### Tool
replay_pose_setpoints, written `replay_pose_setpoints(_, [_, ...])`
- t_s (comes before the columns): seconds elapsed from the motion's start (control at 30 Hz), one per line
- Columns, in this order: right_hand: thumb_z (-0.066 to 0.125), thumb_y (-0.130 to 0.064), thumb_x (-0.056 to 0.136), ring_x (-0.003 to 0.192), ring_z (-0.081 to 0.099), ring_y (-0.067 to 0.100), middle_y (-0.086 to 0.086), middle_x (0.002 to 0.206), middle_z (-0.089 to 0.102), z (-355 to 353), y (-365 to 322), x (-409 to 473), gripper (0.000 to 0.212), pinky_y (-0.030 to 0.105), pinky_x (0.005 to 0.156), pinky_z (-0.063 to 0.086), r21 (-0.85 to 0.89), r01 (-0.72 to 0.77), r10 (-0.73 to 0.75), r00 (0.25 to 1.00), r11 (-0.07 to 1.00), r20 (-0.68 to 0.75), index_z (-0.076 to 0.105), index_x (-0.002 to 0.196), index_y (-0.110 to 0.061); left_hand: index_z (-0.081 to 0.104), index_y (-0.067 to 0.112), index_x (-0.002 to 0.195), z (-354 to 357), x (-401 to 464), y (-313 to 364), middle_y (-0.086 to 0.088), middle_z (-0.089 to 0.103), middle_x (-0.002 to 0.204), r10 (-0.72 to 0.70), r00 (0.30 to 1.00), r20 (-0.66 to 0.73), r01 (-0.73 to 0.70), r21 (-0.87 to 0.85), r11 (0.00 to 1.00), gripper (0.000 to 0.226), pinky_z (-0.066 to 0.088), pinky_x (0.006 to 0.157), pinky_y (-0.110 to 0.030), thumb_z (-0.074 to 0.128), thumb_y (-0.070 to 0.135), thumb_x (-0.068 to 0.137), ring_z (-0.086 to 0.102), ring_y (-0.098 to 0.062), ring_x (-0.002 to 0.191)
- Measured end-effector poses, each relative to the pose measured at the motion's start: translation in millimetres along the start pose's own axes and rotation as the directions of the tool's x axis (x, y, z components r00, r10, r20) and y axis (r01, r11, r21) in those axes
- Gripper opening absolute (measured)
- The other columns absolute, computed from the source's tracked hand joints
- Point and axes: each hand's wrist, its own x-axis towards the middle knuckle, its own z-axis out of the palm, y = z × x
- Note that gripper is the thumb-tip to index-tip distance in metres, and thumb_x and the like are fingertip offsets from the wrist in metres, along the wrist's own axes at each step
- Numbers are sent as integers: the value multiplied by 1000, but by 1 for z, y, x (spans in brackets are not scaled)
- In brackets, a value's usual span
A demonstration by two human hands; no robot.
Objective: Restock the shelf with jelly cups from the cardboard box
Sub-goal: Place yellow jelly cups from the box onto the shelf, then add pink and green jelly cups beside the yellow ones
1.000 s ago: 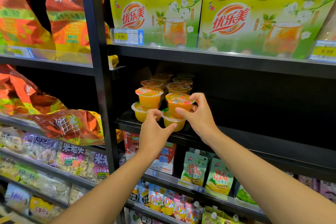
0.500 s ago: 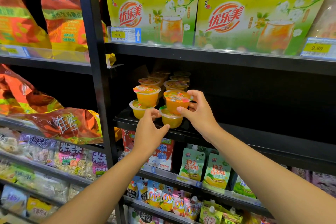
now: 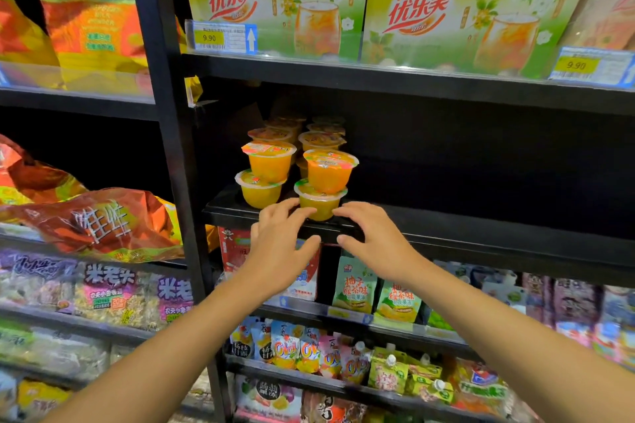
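Left hand [image 3: 280, 244] and right hand [image 3: 372, 239], fingers relaxed and spread, holding nothing, flank the lower clear plastic orange jelly cup [image 3: 319, 204] on the black metal shelf [image 3: 481, 227].

**Jelly cups stacked at the shelf's front edge**

Orange jelly cups stand upright on the black shelf [image 3: 446, 227], two high in rows running back into the dark. Front left stack: a lower cup [image 3: 258, 189] carrying an upper cup [image 3: 269, 161]. Front right stack: a bottom cup [image 3: 318, 201] at the very edge, with a top cup [image 3: 330, 170] seated on its lid. All are clear plastic with printed foil lids. The rear cups [image 3: 321, 137] are dim and blurred.
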Motion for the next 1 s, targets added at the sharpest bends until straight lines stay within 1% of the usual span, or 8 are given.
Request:
replay_pose_setpoints(0.13, [62, -25, 97, 141, 30, 12, -7, 146, 45, 4, -13, 4, 41, 24, 112, 23, 13, 8, -8, 1000, 1000, -9, 56, 137, -27, 40, 34, 148, 2, 2, -5, 8, 26, 158, 7, 1000, 16, -6, -31, 1000, 53, 17, 115, -43, 55, 42, 97, 13, -18, 145])
replay_pose_setpoints(0.27, [62, -23, 97, 146, 22, 13, -6, 155, 35, 11, -23, 4, 45, 22, 109, 17, 26, -50, 50, 999, 998, 17, 52, 140, -29, 36, 33, 151, -2, 4, -14, 9, 26, 158, 31, 999, 38, -30, -22, 999, 58, 18, 114, -42, 56, 41, 97, 13, -17, 145])
replay_pose_setpoints(0.57, [64, -27, 95, 144, 28, 20, -5, 153, 37, 17, -27, 19, 40, 39, 117, 27, -55, -115, 118, 992, 992, 35, 56, 134, -29, 25, 32, 156, -16, 9, -25, 8, 22, 161, 86, 989, 120, -82, -36, 996, 64, 16, 115, -42, 53, 38, 99, 11, -17, 145])
replay_pose_setpoints(0.7, [64, -27, 94, 145, 27, 21, -2, 154, 38, 17, -29, 19, 42, 41, 119, 27, -83, -136, 139, 990, 987, 25, 57, 135, -27, 34, 30, 152, -23, 6, -35, 7, 28, 158, 119, 987, 104, -115, -45, 992, 58, 19, 114, -42, 55, 37, 98, 15, -18, 144])
replay_pose_setpoints(0.8, [65, -22, 94, 141, 30, 20, 1, 147, 44, 19, -29, 5, 39, 36, 115, 28, -105, -115, 106, 990, 988, -90, 59, 132, -25, 51, 28, 139, -21, -9, -48, 8, 43, 145, 192, 981, 23, -189, -84, 978, 45, 22, 106, -33, 60, 30, 95, 24, -15, 135])
replay_pose_setpoints(0.87, [64, -16, 92, 132, 36, 19, 0, 136, 50, 26, -30, -11, 33, 25, 107, 27, -121, -77, 51, 977, 990, -209, 62, 124, -23, 59, 24, 126, -15, -24, -57, 7, 51, 131, 235, 972, -19, -235, -151, 960, 34, 23, 102, -25, 63, 21, 92, 33, -16, 127])
replay_pose_setpoints(0.93, [62, -9, 89, 123, 43, 21, 1, 126, 54, 38, -30, -32, 29, 15, 100, 25, -130, -40, -1, 953, 991, -302, 65, 116, -19, 63, 20, 116, -2, -40, -65, 5, 56, 119, 268, 963, -21, -266, -205, 942, 28, 20, 98, -12, 64, 12, 89, 38, -16, 118])
replay_pose_setpoints(1.0, [61, -3, 84, 115, 47, 22, 3, 116, 58, 54, -29, -53, 28, 16, 98, 26, -132, -10, -36, 937, 991, -347, 67, 110, -15, 64, 18, 112, 14, -57, -71, 3, 58, 114, 267, 964, 10, -257, -243, 935, 25, 21, 94, -7, 61, 9, 88, 38, -14, 111])
